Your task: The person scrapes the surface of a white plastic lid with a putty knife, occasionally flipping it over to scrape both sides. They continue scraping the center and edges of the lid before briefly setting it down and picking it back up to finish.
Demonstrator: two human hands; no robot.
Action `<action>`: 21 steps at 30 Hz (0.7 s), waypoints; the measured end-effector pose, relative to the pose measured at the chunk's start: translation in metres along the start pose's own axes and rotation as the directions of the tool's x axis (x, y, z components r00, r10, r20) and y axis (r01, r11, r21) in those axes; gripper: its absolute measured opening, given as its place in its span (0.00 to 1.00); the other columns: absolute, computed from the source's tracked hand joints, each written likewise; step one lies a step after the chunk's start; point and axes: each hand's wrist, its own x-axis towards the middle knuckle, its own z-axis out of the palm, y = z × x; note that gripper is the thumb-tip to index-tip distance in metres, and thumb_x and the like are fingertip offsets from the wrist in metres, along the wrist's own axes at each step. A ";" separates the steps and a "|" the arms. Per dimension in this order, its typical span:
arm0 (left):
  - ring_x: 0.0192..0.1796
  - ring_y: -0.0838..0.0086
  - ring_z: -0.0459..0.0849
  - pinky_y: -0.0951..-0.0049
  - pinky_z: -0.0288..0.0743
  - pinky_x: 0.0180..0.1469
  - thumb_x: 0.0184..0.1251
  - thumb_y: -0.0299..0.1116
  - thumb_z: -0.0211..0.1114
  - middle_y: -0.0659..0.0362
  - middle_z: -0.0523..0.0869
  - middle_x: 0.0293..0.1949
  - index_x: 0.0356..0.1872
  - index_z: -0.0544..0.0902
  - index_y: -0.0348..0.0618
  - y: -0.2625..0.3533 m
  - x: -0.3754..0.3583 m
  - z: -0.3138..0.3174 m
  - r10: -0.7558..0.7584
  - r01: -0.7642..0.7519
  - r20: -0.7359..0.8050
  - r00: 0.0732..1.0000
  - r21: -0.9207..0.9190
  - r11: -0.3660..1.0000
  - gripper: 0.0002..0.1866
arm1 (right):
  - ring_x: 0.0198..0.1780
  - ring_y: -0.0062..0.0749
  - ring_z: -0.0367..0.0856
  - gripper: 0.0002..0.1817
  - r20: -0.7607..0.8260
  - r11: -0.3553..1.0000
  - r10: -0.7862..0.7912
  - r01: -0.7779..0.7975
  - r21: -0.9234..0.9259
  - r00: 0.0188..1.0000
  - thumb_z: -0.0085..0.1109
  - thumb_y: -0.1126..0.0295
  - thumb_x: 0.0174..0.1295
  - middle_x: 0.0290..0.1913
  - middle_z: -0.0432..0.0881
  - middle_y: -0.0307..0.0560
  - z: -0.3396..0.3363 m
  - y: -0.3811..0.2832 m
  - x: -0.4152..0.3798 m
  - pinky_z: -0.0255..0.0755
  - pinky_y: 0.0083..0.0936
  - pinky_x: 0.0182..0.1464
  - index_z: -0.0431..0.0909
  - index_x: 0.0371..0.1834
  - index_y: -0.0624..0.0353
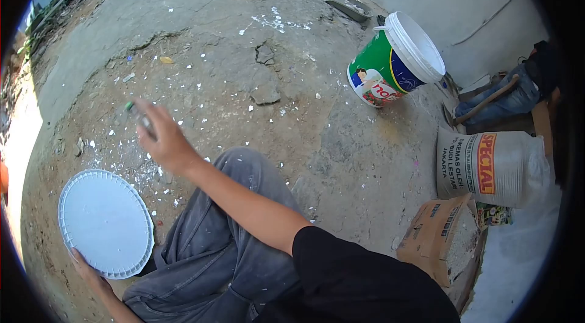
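Note:
A round white bucket lid (106,222) with a ribbed rim stands tilted at the lower left, beside my bent leg. My left hand (90,271) grips its lower left edge; most of those fingers are hidden behind the lid. Out in front of my knee, above the ground, my right hand (161,138) is closed around a small greyish object with a green end (130,106). Motion blur hides what kind of object it is. The right hand is apart from the lid.
White flakes lie scattered over rough, cracked concrete (231,110). An open green paint bucket (390,67) stands at the upper right. Along the right are a hoe (481,106), a filled white sack (493,167) and an open cardboard box (436,234) holding grey material.

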 end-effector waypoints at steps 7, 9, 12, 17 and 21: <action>0.74 0.59 0.66 0.64 0.59 0.74 0.78 0.53 0.52 0.46 0.64 0.74 0.75 0.60 0.33 0.001 0.002 -0.004 0.016 -0.016 0.072 0.997 0.004 1.000 0.37 | 0.41 0.36 0.84 0.27 -0.364 0.809 0.283 -0.425 -0.406 0.887 0.54 0.66 0.68 0.46 0.84 0.53 -0.272 0.067 -0.046 0.78 0.33 0.46 0.68 0.71 0.55; 0.74 0.59 0.66 0.64 0.58 0.74 0.78 0.53 0.52 0.46 0.65 0.74 0.75 0.61 0.33 -0.004 0.004 -0.006 0.047 -0.048 0.070 0.996 0.005 0.999 0.37 | 0.60 0.45 0.81 0.27 -0.454 0.637 0.310 -0.537 -0.553 0.835 0.57 0.64 0.67 0.59 0.81 0.60 -0.353 0.061 -0.093 0.71 0.34 0.61 0.70 0.69 0.56; 0.73 0.60 0.66 0.64 0.59 0.74 0.78 0.54 0.53 0.47 0.66 0.73 0.74 0.62 0.34 -0.008 0.007 -0.007 -0.017 0.018 0.026 1.000 -0.031 0.999 0.37 | 0.64 0.50 0.78 0.23 -0.539 0.415 0.109 -0.531 -0.739 0.835 0.57 0.66 0.67 0.61 0.80 0.62 -0.467 0.051 -0.152 0.70 0.35 0.64 0.75 0.66 0.57; 0.72 0.60 0.68 0.64 0.60 0.73 0.78 0.53 0.53 0.47 0.67 0.72 0.74 0.62 0.34 -0.014 0.016 -0.009 -0.016 0.017 0.027 1.000 -0.025 1.000 0.36 | 0.58 0.53 0.82 0.22 -0.673 0.310 0.054 -0.653 -0.691 0.738 0.56 0.67 0.67 0.54 0.83 0.63 -0.537 0.000 -0.154 0.72 0.37 0.60 0.77 0.65 0.56; 0.71 0.60 0.69 0.64 0.61 0.73 0.77 0.54 0.53 0.48 0.68 0.72 0.74 0.63 0.34 -0.014 0.014 -0.008 -0.033 0.033 -0.015 0.999 -0.023 0.999 0.37 | 0.55 0.56 0.83 0.23 -0.626 0.154 0.160 -0.646 -0.748 0.763 0.53 0.68 0.69 0.52 0.83 0.66 -0.557 0.032 -0.102 0.73 0.41 0.58 0.74 0.66 0.59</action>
